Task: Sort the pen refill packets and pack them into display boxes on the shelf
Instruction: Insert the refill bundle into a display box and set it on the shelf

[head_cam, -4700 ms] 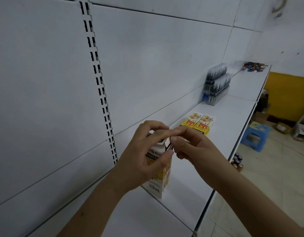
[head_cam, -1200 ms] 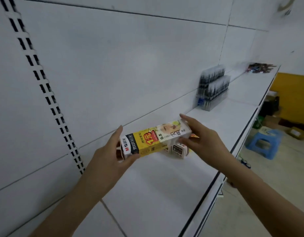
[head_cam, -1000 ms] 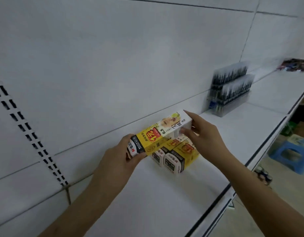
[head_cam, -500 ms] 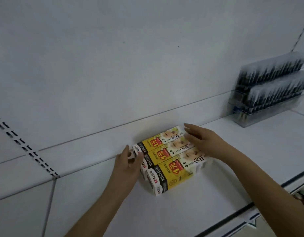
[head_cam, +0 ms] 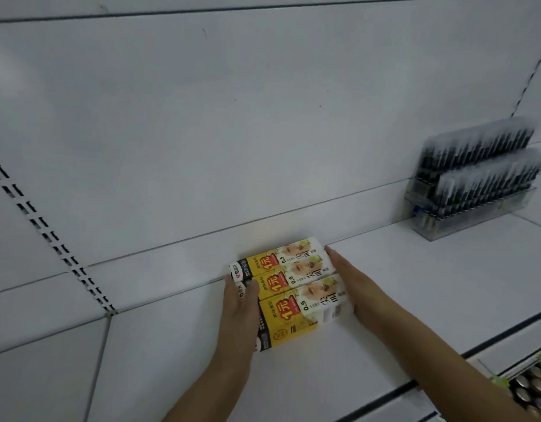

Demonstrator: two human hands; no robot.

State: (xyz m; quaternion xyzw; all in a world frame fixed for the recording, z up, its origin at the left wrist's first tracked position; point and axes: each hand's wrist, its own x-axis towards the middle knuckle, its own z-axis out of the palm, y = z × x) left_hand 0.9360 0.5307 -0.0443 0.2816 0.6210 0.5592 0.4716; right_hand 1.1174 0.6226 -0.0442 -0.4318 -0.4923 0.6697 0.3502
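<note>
Since half a second ago both flat, released hands have closed in: left hand and right hand bracket three boxes on the shelf. Squeeze evenly, squaring ends against the back panel.

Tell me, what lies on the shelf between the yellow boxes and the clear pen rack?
Nothing: in the head view, the white shelf is bare from the yellow boxes, apart from the right hand pressed flat against them, to the clear pen rack.

A white metal shelf runs along white back panels, lit evenly and dimly. A slotted upright slants down the panels at left, and another shows at far right.
</note>
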